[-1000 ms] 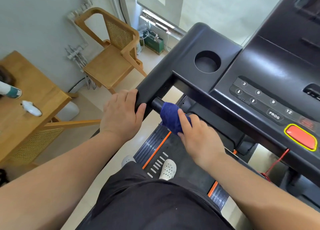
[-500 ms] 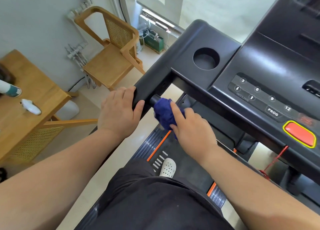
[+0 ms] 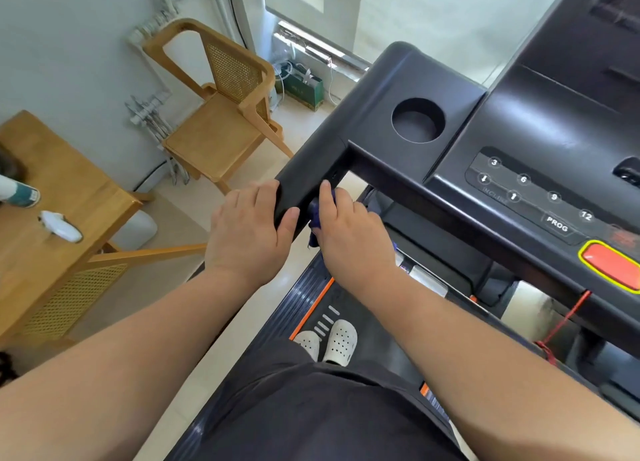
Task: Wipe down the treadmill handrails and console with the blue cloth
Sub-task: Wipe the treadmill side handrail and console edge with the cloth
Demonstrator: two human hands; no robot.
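Note:
The black treadmill console (image 3: 540, 124) fills the upper right, with a round cup holder (image 3: 418, 120), numbered buttons and a red stop button (image 3: 611, 264). Its left handrail (image 3: 311, 169) runs down toward me. My left hand (image 3: 247, 232) grips the lower end of that handrail. My right hand (image 3: 349, 235) is closed around the blue cloth (image 3: 316, 214), pressing it on the short round bar where it meets the handrail's end. Only a small edge of the cloth shows under my fingers.
A wooden cane-backed chair (image 3: 221, 124) stands by the wall on the left. A wooden table (image 3: 52, 225) at the far left holds a white object (image 3: 60, 226) and a bottle. The treadmill belt (image 3: 349, 308) and my white clogs (image 3: 341, 342) are below. A red safety cord (image 3: 561, 322) hangs at right.
My right hand has slid the blue cloth up along the bar toward the handrail's end, now covering most of the cloth. My left hand keeps its grip on the handrail.

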